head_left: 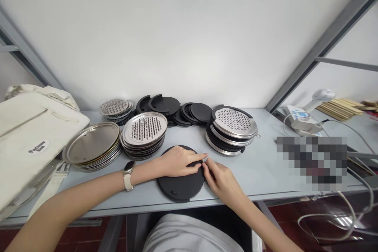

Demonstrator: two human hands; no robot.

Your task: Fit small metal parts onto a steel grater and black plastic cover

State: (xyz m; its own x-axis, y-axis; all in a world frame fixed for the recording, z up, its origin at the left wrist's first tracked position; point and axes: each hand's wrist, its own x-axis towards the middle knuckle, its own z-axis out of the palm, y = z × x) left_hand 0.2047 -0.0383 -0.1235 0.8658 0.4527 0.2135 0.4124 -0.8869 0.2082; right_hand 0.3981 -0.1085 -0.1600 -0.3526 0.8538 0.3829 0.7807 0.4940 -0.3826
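Note:
A round black plastic disc (180,187) lies on the table in front of me, with a small raised tab near its lower edge. My left hand (180,161) rests across its upper part, index finger stretched to the right, the other fingers closed on the disc's rim. Against the right edge, my right hand (220,179) pinches a small shiny metal piece (203,160), mostly hidden by the fingertips. Behind stand a stack of metal grater plates (144,128) and, to the right, a stack of graters with black rims (234,121).
Plain round metal plates (94,141) are stacked at left, beside a cream bag (38,130). Black plastic parts (165,104) and perforated discs (115,107) lie along the wall. A white device with cables (304,116) and wooden pieces (333,109) sit at right.

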